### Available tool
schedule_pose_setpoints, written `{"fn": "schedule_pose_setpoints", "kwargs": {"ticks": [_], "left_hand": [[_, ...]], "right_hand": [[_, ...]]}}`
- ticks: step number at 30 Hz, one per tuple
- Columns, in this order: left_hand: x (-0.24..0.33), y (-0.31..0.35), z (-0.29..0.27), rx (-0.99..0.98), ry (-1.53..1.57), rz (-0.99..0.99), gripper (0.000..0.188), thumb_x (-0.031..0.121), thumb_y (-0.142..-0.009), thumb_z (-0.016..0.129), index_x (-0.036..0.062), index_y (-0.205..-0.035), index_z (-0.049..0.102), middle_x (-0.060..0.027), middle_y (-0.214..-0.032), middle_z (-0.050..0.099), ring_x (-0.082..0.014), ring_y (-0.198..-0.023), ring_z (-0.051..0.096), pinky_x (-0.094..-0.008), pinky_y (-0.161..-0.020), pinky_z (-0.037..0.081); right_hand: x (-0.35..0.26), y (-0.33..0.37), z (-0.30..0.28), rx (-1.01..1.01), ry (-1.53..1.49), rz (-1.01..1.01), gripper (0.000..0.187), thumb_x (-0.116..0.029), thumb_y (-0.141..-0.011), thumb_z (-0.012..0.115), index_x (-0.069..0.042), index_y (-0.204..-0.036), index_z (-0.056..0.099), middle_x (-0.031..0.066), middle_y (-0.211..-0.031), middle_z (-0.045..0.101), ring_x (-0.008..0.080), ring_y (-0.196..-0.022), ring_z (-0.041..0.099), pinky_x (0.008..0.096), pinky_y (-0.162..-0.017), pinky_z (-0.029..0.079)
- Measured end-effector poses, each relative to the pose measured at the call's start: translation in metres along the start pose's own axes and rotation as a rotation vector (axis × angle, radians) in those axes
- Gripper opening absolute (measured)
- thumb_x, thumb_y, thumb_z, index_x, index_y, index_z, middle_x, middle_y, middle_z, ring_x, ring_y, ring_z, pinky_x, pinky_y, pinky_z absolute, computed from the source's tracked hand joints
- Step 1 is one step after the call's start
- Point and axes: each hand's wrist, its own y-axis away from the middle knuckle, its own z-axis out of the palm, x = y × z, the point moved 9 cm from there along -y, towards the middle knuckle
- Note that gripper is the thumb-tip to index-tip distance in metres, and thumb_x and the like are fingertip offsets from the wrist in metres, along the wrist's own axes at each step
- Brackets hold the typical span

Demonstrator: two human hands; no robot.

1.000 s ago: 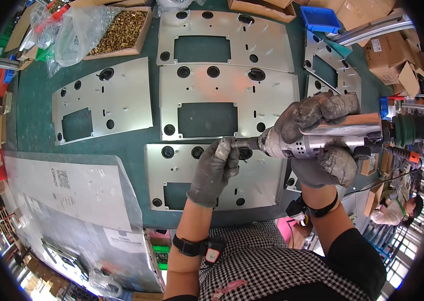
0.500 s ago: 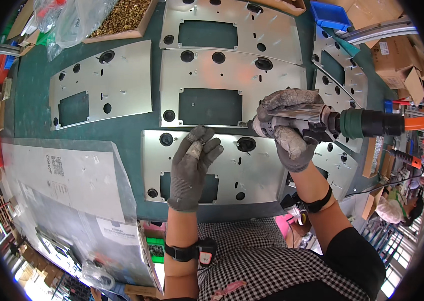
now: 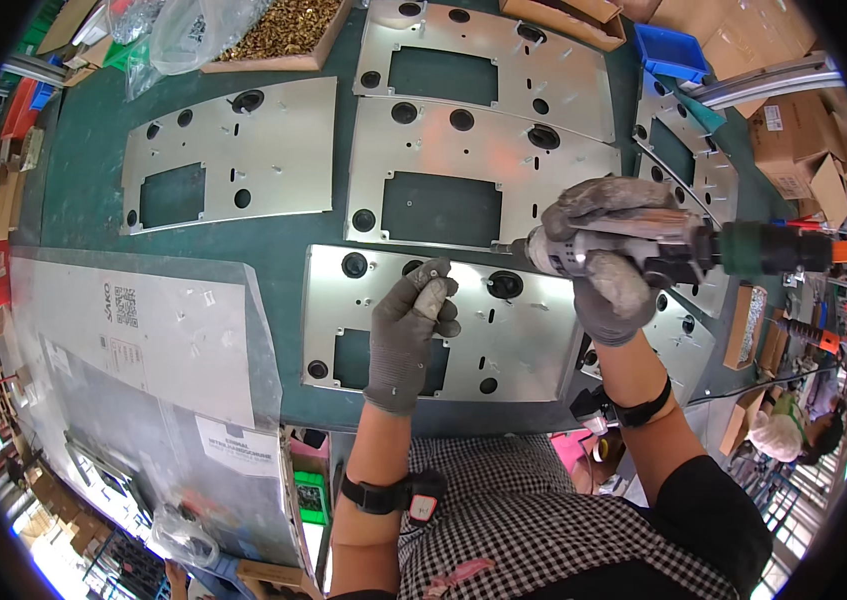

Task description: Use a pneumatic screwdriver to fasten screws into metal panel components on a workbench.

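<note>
Over the table (image 3: 83, 190), the right hand (image 3: 613, 283) half-hides a tool (image 3: 661, 240).

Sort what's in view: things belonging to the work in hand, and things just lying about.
Work in hand:
- power tool, gripped by the right hand
- metal panel beneath the left hand
- similar panel behind it

Apparently just lying about:
- blue tray
- open cardboard box
- clear plastic bag

Bright light fills the paned windows (image 3: 791, 522) at lower right, beyond the green-topped workbench (image 3: 78, 190).
</note>
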Motion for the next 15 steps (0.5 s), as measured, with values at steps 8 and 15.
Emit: {"fn": "schedule_pose_setpoints", "kwargs": {"ticks": [8,15], "left_hand": [[0.048,0.012,0.011,0.032,-0.776,0.469,0.015,0.01,-0.082,0.063,0.0022,-0.095,0.064,-0.0021,-0.078,0.055,-0.0083,-0.067,0.051,-0.0225,-0.057,0.042],[0.089,0.025,0.012,0.104,-1.119,0.753,0.014,0.011,-0.08,0.061,0.0056,-0.091,0.067,-0.0095,-0.076,0.051,-0.0232,-0.062,0.051,-0.0301,-0.056,0.042]], "right_hand": [[0.005,-0.038,0.031,-0.084,-0.24,0.052,0.053,-0.039,-0.089,0.036,0.002,-0.122,0.041,0.0172,-0.12,0.048,0.0307,-0.109,0.05,0.0431,-0.094,0.04],[0.017,-0.032,0.046,-0.11,-0.416,0.076,0.059,-0.044,-0.088,0.036,0.001,-0.125,0.039,0.0177,-0.123,0.046,0.0321,-0.11,0.049,0.0447,-0.094,0.04]]}}
